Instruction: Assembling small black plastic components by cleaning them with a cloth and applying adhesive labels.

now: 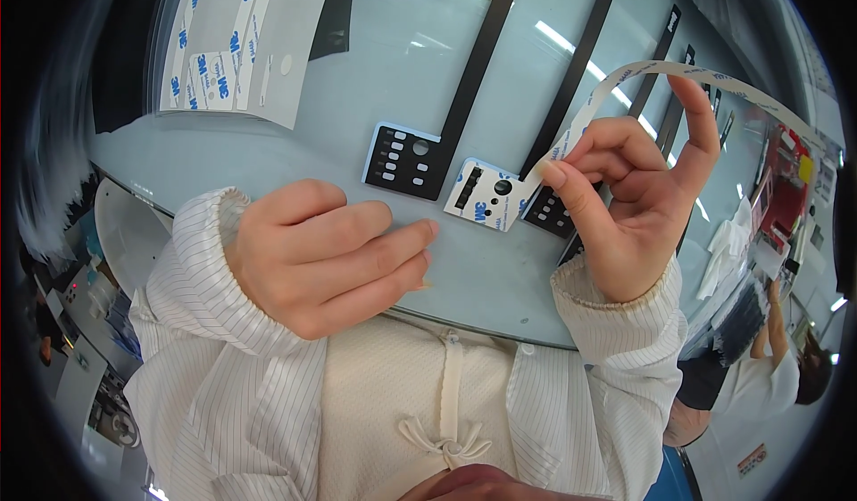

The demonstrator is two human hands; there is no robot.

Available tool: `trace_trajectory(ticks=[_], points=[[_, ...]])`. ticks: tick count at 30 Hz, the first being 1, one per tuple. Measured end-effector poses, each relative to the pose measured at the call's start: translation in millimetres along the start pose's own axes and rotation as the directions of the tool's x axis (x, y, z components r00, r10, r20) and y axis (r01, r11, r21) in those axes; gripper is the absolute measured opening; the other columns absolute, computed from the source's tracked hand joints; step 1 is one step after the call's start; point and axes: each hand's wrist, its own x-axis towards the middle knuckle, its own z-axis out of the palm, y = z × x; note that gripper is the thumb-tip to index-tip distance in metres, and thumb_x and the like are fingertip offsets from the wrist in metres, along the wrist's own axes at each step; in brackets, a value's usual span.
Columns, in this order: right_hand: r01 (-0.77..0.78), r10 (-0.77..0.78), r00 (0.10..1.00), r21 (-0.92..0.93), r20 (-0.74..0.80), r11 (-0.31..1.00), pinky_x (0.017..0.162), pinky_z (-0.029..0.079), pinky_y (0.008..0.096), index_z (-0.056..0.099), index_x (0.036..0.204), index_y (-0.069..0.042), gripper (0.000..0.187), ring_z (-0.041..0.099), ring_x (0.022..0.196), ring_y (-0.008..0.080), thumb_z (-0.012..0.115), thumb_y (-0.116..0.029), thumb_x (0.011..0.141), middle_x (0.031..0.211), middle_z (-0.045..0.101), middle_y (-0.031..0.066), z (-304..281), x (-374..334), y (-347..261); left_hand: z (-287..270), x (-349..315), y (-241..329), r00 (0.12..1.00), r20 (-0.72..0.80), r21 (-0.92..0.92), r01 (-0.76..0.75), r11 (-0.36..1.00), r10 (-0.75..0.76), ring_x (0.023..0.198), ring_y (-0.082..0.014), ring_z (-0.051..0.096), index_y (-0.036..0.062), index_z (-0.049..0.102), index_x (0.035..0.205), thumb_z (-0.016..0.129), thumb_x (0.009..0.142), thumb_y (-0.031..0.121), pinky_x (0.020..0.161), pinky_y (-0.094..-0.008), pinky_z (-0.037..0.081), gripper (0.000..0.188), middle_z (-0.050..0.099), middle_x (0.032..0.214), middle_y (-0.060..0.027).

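My right hand (629,202) pinches an L-shaped adhesive sticker (486,199) between thumb and index finger, at the corner where its wide end meets the long tail. White liner with blue print covers its upturned face; the wide end has a round hole and smaller cutouts. The tail arches up and away to the right. My left hand (335,255) hovers at the near table edge, back up, fingers bent and thumb and index tips together. Whatever those tips hold is hidden. Just beyond lies a black L-shaped panel (402,163) with small windows and a blue edge.
More black strips (576,63) lie side by side on the pale glossy table (268,157). A stack of liner sheets (241,37) with white stickers stands at the far left. At the right are red items (777,175), a white cloth (725,246) and another person (759,371).
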Motion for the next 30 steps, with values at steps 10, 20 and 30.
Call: trace_trajectory(ticks=[10, 20, 30], points=[[0.038, -0.038, 0.999, -0.037, -0.004, 0.999, 0.074, 0.055, 0.0218, 0.014, 0.147, -0.01, 0.093, 0.066, 0.076, 0.0128, 0.071, 0.01, 0.076, 0.09, 0.063, 0.0111, 1.6, 1.0, 1.8, -1.7, 0.5, -0.8, 1.0, 0.006, 0.01, -0.003, 1.0, 0.003, 0.075, -0.0141, 0.049, 0.0116, 0.069, 0.087, 0.073, 0.08, 0.026, 0.062, -0.0264, 0.034, 0.017, 0.073, 0.095, 0.0002], [0.054, -0.054, 0.999, -0.023, 0.007, 0.998, 0.073, 0.056, 0.0224, 0.014, 0.147, -0.01, 0.093, 0.066, 0.075, 0.0131, 0.071, 0.01, 0.077, 0.09, 0.063, 0.011, 1.7, 1.0, 2.4, -1.5, -0.8, 0.7, 1.0, 0.017, 0.024, 0.006, 1.0, -0.006, 0.079, -0.0147, 0.048, 0.013, 0.069, 0.088, 0.071, 0.083, 0.029, 0.063, -0.0266, 0.036, 0.016, 0.073, 0.1, 0.0007], [0.056, -0.056, 0.998, -0.04, 0.004, 0.998, 0.073, 0.056, 0.0225, 0.013, 0.147, -0.01, 0.093, 0.066, 0.077, 0.0137, 0.071, 0.01, 0.077, 0.09, 0.063, 0.0108, 2.0, 1.1, 1.2, -2.0, 4.7, 4.8, 0.993, 0.089, 0.033, 0.072, 0.997, -0.075, 0.092, -0.0131, 0.057, 0.0102, 0.07, 0.091, 0.065, 0.088, 0.023, 0.07, -0.0236, 0.043, 0.014, 0.071, 0.111, 0.0021]])
